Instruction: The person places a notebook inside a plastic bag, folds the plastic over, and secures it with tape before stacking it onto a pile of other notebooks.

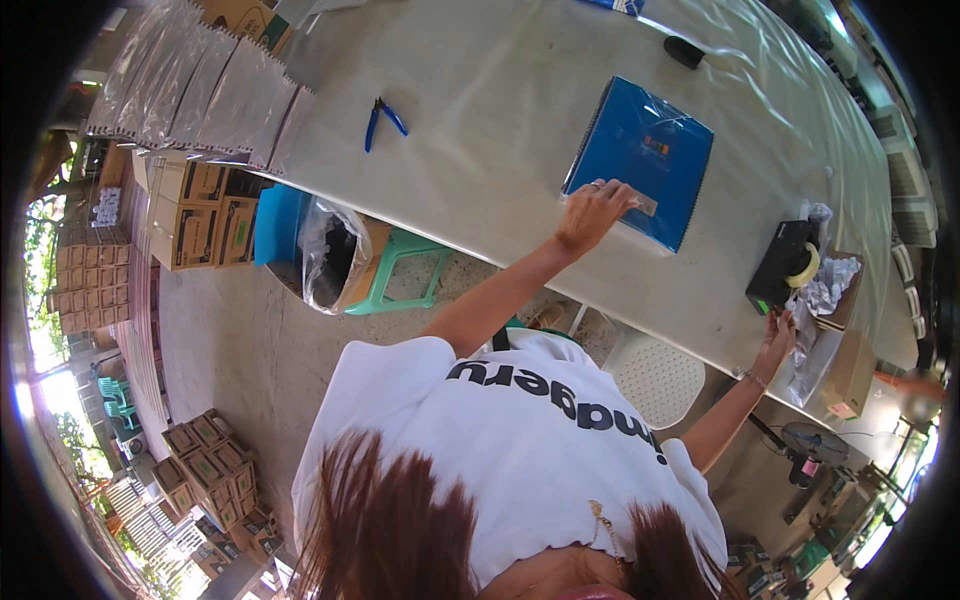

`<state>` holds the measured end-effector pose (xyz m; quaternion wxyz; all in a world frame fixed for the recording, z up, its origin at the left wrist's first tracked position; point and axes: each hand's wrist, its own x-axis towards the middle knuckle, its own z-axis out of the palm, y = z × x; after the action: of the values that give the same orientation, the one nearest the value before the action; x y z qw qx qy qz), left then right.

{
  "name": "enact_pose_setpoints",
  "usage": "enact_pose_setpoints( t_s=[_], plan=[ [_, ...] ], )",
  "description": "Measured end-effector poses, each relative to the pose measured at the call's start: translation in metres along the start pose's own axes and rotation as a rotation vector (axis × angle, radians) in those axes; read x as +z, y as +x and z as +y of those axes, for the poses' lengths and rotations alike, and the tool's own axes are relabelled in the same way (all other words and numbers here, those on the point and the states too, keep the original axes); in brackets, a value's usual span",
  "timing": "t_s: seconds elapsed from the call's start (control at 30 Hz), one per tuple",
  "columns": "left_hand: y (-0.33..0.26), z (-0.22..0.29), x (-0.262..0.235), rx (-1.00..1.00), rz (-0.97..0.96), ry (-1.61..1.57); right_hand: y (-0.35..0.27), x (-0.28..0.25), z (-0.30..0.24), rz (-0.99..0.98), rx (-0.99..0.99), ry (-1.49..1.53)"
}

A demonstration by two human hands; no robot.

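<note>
A blue spiral notebook (650, 150) in a clear plastic sleeve lies tilted on the table. My left hand (598, 213) rests over its near left edge, fingers bent and pressed together beside a small pale strip (645, 204) on the cover. Whether they pinch the strip or the sleeve is hard to see. Over at the right, a black tape dispenser (777, 268) carries a roll of yellowish tape (804, 266). My right hand (777, 338) is at its near end, fingertips drawn together against it; anything thin between them is too small to make out.
Blue-handled pliers (384, 124) lie left of the notebook, and a black object (684, 52) beyond it. Sleeved spiral notebooks (200, 90) are stacked far left. Crumpled plastic (828, 285) fills a box at the right. A green stool (400, 268) and white chair (655, 378) stand beside the table.
</note>
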<state>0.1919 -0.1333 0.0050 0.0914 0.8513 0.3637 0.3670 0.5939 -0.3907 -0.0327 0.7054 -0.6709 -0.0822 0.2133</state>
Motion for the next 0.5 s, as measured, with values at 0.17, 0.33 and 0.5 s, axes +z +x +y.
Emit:
enact_pose_setpoints(
  t_s=[0.17,0.33,0.5],
  plan=[
    [0.003,0.006,0.002,-0.098,-0.055,0.024,-0.028,-0.020,0.002,-0.071,0.080,0.031],
    [0.009,0.014,0.009,-0.258,-0.103,-0.047,-0.027,-0.022,0.007,0.014,0.071,-0.426],
    [0.028,0.008,-0.006,-0.449,-0.282,-0.095,-0.059,0.021,-0.021,-0.198,-0.065,-0.893]
  ],
)
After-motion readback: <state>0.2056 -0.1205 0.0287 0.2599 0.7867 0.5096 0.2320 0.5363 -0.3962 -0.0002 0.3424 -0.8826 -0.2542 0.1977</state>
